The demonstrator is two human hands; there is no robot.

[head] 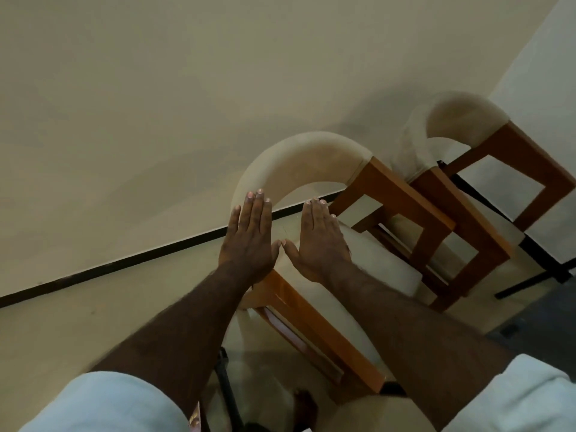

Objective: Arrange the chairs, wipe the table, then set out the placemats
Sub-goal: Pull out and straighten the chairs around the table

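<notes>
1. The person is holding both hands out flat over the nearer chair. The left hand and the right hand are both lying open, fingers straight and together, thumb tips almost meeting, and gripping nothing.
2. I cannot tell whether either palm is touching the chair or only hovering over it.
3. The chair is standing directly ahead of and below the hands, close to the wall, with its curved cream backrest arcing just beyond the fingertips.
4. Its two wooden armrests are running away from that backrest toward the lower right. The near armrest is passing under the left wrist, and the far armrest is lying beyond the right hand.
5. The left hand is sitting nearer the backrest's left end, where it joins the near armrest. The right hand is sitting over the seat cushion, between the armrests.
6. A second chair of the same kind is standing just beside the first, further right.
7. Judging from this, the chair-arranging step is under way, and gripping the backrest looks like the likeliest start. No cloth or placemats are showing.
</notes>
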